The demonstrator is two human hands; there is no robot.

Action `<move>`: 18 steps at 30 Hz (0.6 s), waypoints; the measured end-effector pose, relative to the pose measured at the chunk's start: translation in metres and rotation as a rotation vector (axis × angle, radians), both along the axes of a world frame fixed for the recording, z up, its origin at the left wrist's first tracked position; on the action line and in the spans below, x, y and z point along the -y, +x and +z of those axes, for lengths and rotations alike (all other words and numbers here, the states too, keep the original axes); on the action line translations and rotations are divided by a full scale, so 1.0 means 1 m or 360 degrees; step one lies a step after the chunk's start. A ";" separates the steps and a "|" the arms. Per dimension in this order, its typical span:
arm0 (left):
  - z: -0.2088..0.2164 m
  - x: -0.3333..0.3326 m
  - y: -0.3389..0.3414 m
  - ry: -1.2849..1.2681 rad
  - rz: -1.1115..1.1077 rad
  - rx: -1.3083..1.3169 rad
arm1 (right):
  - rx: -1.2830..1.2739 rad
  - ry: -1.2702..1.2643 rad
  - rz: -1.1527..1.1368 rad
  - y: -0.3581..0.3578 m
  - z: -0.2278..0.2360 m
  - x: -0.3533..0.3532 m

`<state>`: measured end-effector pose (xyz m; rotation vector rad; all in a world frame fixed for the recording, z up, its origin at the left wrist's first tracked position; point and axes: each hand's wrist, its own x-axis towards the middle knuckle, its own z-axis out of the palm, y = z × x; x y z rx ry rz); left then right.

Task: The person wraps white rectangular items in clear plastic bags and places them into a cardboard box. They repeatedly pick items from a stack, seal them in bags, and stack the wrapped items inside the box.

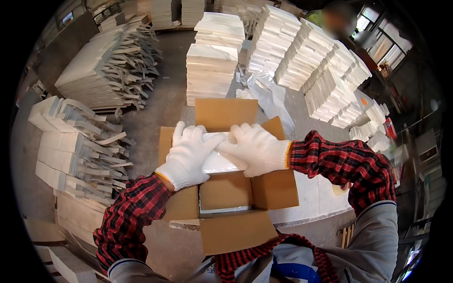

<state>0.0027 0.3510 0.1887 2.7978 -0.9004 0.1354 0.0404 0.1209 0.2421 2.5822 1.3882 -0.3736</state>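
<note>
An open cardboard box (238, 233) stands in front of me with its flaps folded outward. Over its far half lies a white, plastic-wrapped flat packet (221, 162), slightly shiny. My left hand (188, 151), in a white knit glove, grips the packet's left side with the thumb across the top. My right hand (257, 148), gloved alike, holds its right side, the thumbs nearly meeting. Fingertips beyond the far edge are partly hidden. Inside the box's near part a white edge (225, 209) shows low down; whether the packet rests on anything is hidden.
The box stands on a pale slab surface (311, 200). Ahead rise stacks of white marble-like tiles (212, 61), with more stacks (302, 56) to the right. Clear plastic sheeting (269, 92) lies behind the box. At left are slab piles with hanging strips (132, 70). A person (325, 21) is far right.
</note>
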 end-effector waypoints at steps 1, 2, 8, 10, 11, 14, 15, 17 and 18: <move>0.000 0.000 0.000 -0.0019 -0.0001 -0.0015 | -0.0001 -0.0032 0.0012 -0.001 -0.007 0.000; -0.001 0.001 0.001 -0.0038 -0.0003 -0.0030 | 0.0048 -0.0012 0.0007 -0.003 -0.013 0.002; -0.006 0.006 0.000 -0.0013 -0.0039 0.0136 | 0.0423 0.0157 0.0067 -0.016 -0.032 0.012; -0.003 0.014 0.000 0.0134 -0.0030 0.0139 | 0.0488 0.0273 0.0147 -0.015 -0.034 0.017; 0.001 0.019 0.000 0.0247 -0.0019 0.0102 | 0.0429 0.0284 0.0118 -0.014 -0.036 0.019; 0.011 0.019 0.006 0.0288 -0.0012 -0.0056 | 0.0325 0.0348 0.0078 -0.012 -0.038 0.018; 0.014 0.020 0.007 0.0247 -0.0023 -0.0108 | 0.0343 0.0381 0.0070 -0.013 -0.038 0.020; 0.019 0.021 0.004 0.0274 -0.0001 -0.0143 | 0.0413 0.0498 0.0065 -0.019 -0.041 0.026; 0.021 0.021 0.004 0.0292 0.0021 -0.0170 | 0.0456 0.0587 0.0075 -0.025 -0.046 0.028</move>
